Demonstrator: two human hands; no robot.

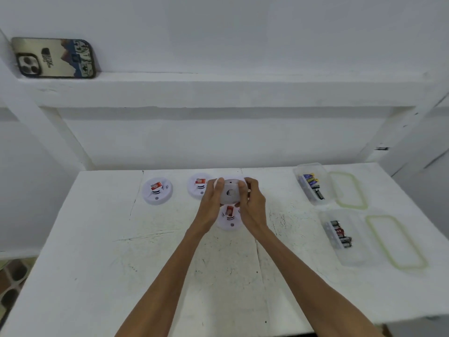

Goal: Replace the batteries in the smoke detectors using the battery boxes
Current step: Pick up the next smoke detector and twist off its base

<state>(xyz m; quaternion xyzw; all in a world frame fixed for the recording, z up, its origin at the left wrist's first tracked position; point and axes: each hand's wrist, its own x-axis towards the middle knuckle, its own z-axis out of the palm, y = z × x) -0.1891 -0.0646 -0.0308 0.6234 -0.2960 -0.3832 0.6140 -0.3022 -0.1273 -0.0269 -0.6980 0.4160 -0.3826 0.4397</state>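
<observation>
Both hands on one smoke detector, working to open it.

The left hand (210, 205) and right hand (252, 203) each curl their fingers round the rim of the held smoke detector (230, 192), toward the table's (121, 263) 12 o'clock edge, its plain back facing the camera. Another detector (229, 218) lies just at its 6 o'clock. This looks like the opening step. Next probably comes a twist or pry to bare the old cell, then a reach to the far battery box (313, 186) at 3 o'clock or the near battery box (340, 235) at 4, both uncovered.
</observation>
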